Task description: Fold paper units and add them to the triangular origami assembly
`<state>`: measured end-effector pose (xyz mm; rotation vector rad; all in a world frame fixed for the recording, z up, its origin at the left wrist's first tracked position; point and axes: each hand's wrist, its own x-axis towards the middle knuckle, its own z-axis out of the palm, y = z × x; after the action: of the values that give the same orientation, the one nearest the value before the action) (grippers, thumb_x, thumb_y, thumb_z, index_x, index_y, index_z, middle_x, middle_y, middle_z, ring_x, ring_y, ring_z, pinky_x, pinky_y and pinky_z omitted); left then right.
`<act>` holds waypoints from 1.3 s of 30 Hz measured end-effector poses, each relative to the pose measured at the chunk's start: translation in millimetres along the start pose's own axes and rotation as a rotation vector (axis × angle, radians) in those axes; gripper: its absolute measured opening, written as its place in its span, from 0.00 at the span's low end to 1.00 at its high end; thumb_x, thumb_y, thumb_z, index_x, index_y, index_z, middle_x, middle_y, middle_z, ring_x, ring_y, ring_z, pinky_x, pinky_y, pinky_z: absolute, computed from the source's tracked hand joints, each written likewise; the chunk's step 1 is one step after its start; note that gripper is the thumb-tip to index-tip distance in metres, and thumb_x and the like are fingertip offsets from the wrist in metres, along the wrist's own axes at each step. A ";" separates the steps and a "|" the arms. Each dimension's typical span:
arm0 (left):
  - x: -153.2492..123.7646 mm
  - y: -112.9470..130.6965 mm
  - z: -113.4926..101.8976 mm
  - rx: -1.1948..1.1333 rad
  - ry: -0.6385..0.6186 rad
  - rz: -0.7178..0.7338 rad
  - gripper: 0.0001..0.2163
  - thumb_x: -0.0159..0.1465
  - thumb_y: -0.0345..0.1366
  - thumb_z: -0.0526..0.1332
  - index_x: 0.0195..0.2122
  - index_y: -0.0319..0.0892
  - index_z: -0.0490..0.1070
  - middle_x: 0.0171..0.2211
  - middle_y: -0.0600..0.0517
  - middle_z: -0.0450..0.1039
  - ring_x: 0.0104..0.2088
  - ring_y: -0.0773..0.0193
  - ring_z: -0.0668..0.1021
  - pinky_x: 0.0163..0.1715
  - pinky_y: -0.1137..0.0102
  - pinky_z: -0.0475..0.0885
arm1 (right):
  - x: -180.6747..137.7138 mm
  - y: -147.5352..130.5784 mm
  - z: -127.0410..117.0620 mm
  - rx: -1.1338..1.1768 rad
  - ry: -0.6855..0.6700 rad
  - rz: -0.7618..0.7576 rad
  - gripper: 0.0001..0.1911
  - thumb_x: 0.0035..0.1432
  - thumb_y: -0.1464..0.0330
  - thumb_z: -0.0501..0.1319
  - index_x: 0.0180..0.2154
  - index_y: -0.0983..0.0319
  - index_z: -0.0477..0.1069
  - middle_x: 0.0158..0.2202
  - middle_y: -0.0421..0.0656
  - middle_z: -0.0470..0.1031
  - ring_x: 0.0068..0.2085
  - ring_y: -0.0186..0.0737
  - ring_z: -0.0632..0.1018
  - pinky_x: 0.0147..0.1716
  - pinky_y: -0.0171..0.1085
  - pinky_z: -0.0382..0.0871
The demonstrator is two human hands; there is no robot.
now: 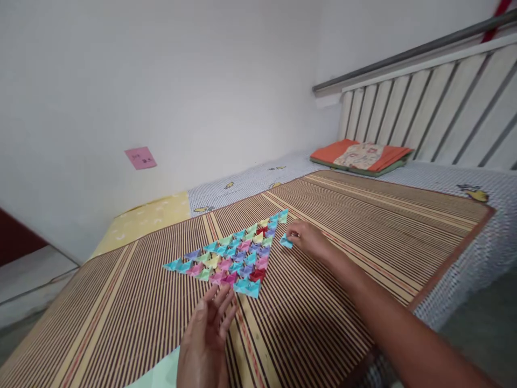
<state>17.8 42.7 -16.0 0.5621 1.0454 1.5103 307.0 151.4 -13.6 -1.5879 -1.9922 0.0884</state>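
Several small folded paper pieces in blue, pink, green, yellow, purple and red lie in rows as a triangle on the striped mat. A single light blue folded paper piece is just right of the triangle, pinched in the fingertips of my right hand. My left hand hovers near the triangle's lower edge, palm turned sideways, fingers stretched out and holding nothing. Beneath and left of that hand, a pale green sheet of paper shows in part.
The bamboo mat covers a bed with patterned bedding. An orange folded cloth rests by the white slatted headboard. A pink note sticks to the wall, above a yellow cloth.
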 end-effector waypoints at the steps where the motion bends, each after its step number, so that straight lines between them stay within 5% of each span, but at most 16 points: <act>1: 2.2 -1.7 -1.4 0.008 0.001 -0.002 0.20 0.57 0.51 0.70 0.44 0.42 0.80 0.45 0.40 0.83 0.49 0.46 0.82 0.48 0.56 0.76 | 10.5 18.5 4.9 -0.033 -0.028 0.022 0.05 0.66 0.69 0.63 0.41 0.65 0.75 0.41 0.43 0.77 0.41 0.41 0.78 0.42 0.44 0.75; 4: 5.4 -6.6 -3.4 0.035 0.011 -0.016 0.20 0.54 0.49 0.71 0.42 0.41 0.81 0.43 0.40 0.83 0.47 0.44 0.83 0.47 0.55 0.76 | 37.5 56.9 23.1 -0.103 -0.087 0.070 0.14 0.69 0.64 0.62 0.52 0.63 0.72 0.51 0.47 0.75 0.46 0.43 0.79 0.45 0.47 0.77; 11: 4.1 -7.4 -4.6 0.101 0.065 -0.039 0.18 0.53 0.47 0.73 0.40 0.41 0.81 0.40 0.42 0.84 0.43 0.46 0.84 0.41 0.59 0.78 | 74.9 88.5 57.1 -0.203 -0.181 0.117 0.16 0.68 0.64 0.62 0.55 0.62 0.71 0.54 0.48 0.74 0.49 0.46 0.79 0.47 0.49 0.77; 20: -1.4 -8.1 0.8 0.072 0.070 -0.067 0.18 0.49 0.46 0.76 0.36 0.40 0.83 0.35 0.44 0.84 0.38 0.51 0.85 0.34 0.66 0.79 | 88.1 90.0 75.6 -0.255 -0.228 0.119 0.16 0.68 0.64 0.62 0.55 0.62 0.71 0.54 0.48 0.74 0.49 0.46 0.78 0.47 0.49 0.76; 39: -2.2 -7.7 -0.3 0.064 0.080 -0.065 0.17 0.51 0.44 0.75 0.38 0.40 0.82 0.36 0.43 0.84 0.39 0.48 0.85 0.37 0.62 0.79 | 87.0 96.9 67.1 -0.155 -0.121 0.153 0.16 0.68 0.64 0.62 0.55 0.62 0.71 0.55 0.48 0.74 0.50 0.46 0.78 0.48 0.50 0.76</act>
<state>22.2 40.1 -22.2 0.5112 1.1669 1.4560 349.0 278.5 -73.1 -1.8733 -2.0067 0.0935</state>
